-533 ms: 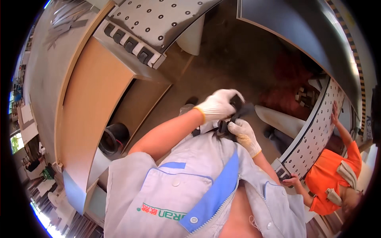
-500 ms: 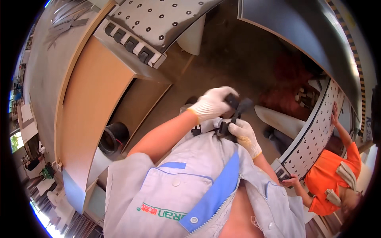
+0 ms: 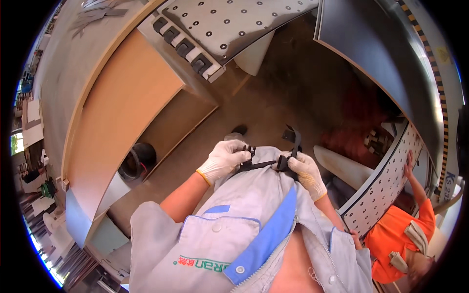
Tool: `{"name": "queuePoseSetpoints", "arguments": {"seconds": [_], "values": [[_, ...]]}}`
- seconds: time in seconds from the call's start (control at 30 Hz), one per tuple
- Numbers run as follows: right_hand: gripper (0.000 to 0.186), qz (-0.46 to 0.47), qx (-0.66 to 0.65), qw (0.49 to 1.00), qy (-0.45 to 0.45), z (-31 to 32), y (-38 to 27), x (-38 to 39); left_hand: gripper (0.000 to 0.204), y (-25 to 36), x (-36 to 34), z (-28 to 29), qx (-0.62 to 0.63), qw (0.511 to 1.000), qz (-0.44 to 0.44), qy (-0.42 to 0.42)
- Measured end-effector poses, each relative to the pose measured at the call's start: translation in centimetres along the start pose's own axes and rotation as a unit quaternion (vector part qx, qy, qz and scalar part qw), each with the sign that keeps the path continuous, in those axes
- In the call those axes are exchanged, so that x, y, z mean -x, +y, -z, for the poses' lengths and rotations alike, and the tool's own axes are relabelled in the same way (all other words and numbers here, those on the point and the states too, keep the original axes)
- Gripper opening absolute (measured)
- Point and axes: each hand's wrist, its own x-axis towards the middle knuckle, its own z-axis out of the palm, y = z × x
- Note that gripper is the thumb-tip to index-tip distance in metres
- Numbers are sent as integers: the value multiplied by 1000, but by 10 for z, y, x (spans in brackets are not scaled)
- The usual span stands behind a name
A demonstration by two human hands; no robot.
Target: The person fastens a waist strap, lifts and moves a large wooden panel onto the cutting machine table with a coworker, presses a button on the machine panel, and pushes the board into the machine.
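A black webbing belt (image 3: 264, 165) runs across the front of my grey work jacket at the waist. My left hand (image 3: 225, 160), in a white knit glove, pinches a black plastic buckle piece (image 3: 250, 149) at the belt's left part. My right hand (image 3: 307, 172), gloved the same way, is closed on a black buckle (image 3: 283, 163) at the right part. From that hand a loose strap end (image 3: 294, 137) sticks up and bends over. The two buckle pieces are apart. My right fingertips are partly hidden behind the strap.
On the left is a wooden cabinet panel (image 3: 127, 102), with a black round bin (image 3: 141, 160) beneath. A white dotted table (image 3: 229, 22) stands ahead, a dark panel (image 3: 376, 53) far right. A person in orange (image 3: 398, 239) handles another dotted table (image 3: 378, 183) at right.
My left hand has let go of the strap end near my right hand, moved down and left, and gripped the left buckle piece. My right hand stays at the waist. The view has shifted.
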Motion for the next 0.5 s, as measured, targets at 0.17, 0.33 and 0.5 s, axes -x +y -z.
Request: {"name": "queuePoseSetpoints", "arguments": {"seconds": [0.17,0.33,0.5], "values": [[49,-19,-9,1000,8,1,2,3,30,7,4,12,107,989,57,-85],[48,-22,-47,999,14,-5,2,6,37,12,-12,28,87,979,88,-164],[49,19,-33,998,-40,-9,-1,9,31,6,-25,29,51,994,22,-99]]}}
